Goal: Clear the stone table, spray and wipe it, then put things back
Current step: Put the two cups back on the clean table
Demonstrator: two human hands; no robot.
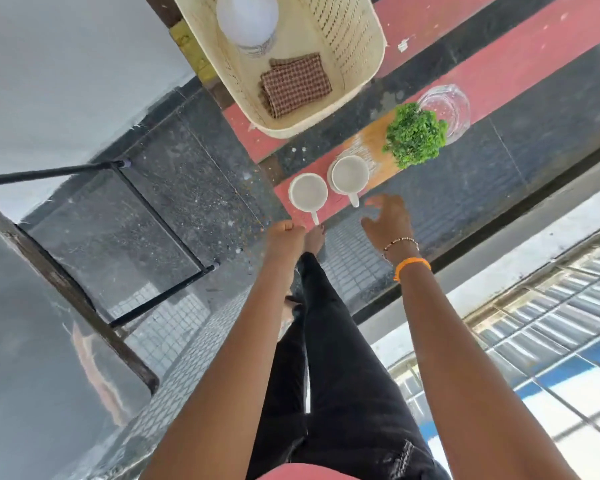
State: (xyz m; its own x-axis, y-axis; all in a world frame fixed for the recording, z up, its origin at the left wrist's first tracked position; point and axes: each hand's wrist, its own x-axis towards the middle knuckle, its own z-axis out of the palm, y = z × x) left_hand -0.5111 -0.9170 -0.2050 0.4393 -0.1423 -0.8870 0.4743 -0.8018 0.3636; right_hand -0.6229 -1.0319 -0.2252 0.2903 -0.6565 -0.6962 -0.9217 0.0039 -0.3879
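Head view looks straight down on two white mugs standing side by side on the red-painted strip of floor, the nearer mug (308, 192) by the left hand, the farther mug (350, 175) half on a wooden board (371, 147), both smooth glazed ceramic with stubby handles pointing back toward the person. The left hand (284, 233) is curled into a pinch right at the handle of the nearer mug, though whether it truly grips it I cannot tell; the right hand (387, 220) is spread wide, fingers relaxed, just short of the other handle and holding nothing. My guess is that the things are either being set down off the table or gathered up to go back; which one the view does not settle. Next would come a firm hold on each handle and a level lift. Beyond the mugs sits a bushy green plant (414, 135) with a clear glass vessel (445, 107) just behind it. A cream plastic basket (357, 39) with slotted walls holds a folded checked cloth (295, 85) and a pale round-topped bottle (247, 17). The speckled dark stone table (125, 223) on black metal legs lies well to the left.
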